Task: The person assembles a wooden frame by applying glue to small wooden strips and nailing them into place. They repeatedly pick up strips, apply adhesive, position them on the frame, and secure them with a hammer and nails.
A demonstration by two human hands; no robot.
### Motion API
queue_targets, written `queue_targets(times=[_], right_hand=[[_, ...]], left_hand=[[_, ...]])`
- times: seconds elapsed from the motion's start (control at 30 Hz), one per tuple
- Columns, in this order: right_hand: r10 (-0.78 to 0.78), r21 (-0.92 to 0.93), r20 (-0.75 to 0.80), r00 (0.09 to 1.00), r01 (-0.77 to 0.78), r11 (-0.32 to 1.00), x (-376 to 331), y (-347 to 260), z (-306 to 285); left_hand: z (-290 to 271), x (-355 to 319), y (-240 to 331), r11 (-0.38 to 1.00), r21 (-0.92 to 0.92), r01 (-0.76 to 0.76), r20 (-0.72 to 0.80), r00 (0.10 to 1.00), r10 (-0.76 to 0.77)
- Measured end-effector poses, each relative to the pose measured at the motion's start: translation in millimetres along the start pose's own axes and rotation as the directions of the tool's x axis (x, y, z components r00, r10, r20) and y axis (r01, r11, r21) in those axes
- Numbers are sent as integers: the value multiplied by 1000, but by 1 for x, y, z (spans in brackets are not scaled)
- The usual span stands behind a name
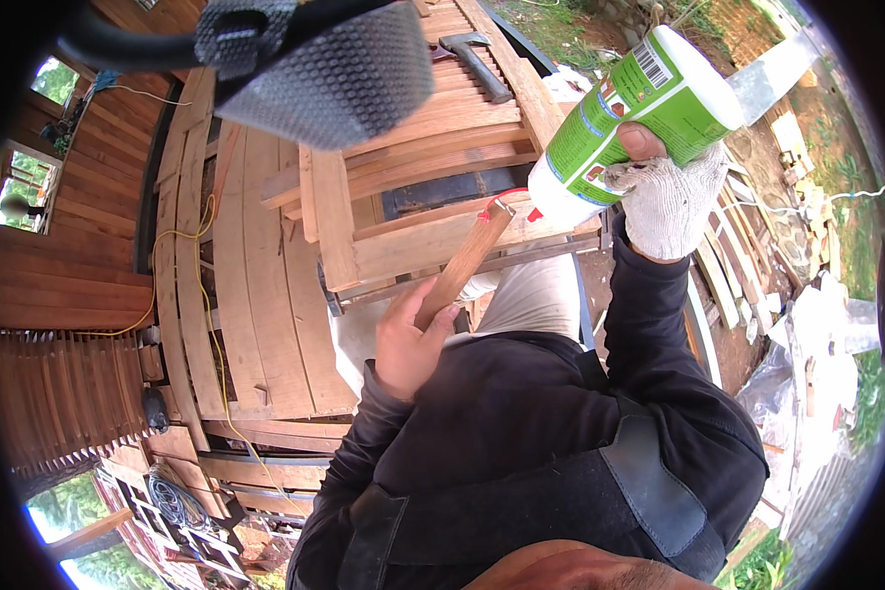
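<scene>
My bare left hand (408,339) is closed around the lower part of a narrow wooden slat (472,254), which slants up to the right. At the slat's upper end is a small pale patch, with a thin red strip beside it. My right hand (671,202), in a whitish glove with the thumb bare, grips a large green and white glue bottle (615,108). The bottle is tipped so its red nozzle points down left, close to the slat's end but apart from it. Behind the slat lies a wooden frame (403,246) with rows of slats.
A hammer (477,67) rests on the slatted wood at the top. Planks (265,295) form a deck at left, crossed by a yellow cord (205,295). Loose boards (733,265) and plastic sheeting (787,364) lie at right. A dark padded object (329,79) blocks the upper view.
</scene>
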State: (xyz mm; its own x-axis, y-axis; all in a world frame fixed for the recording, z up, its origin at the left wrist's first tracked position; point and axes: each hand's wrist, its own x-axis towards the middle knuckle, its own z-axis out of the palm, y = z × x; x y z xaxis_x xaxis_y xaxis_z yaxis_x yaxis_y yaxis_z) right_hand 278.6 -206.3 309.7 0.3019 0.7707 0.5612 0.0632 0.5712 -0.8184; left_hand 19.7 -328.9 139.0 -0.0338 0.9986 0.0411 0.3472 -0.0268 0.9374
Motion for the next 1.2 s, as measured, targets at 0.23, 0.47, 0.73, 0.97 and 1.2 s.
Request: queue_targets(times=[0.23,0.47,0.73,0.97,1.2], right_hand=[[-151,-27,-21,988,150,988,18,25,4],[194,-655,756,625,714,248,73,94,63],[571,-183,725,386,907,-380,123,297,177],[626,-50,697,349,895,-444,127,404,229],[670,-34,648,363,892,-450,123,438,249]], left_hand=[[-19,5,-35,977,158,140,180,969,-168],[-32,-4,-49,966,170,195,234,944,-232],[-38,-8,-65,924,-115,364,260,909,-325],[-65,-11,-59,723,-492,485,296,874,-384],[-72,5,-72,658,-575,487,256,870,-421]])
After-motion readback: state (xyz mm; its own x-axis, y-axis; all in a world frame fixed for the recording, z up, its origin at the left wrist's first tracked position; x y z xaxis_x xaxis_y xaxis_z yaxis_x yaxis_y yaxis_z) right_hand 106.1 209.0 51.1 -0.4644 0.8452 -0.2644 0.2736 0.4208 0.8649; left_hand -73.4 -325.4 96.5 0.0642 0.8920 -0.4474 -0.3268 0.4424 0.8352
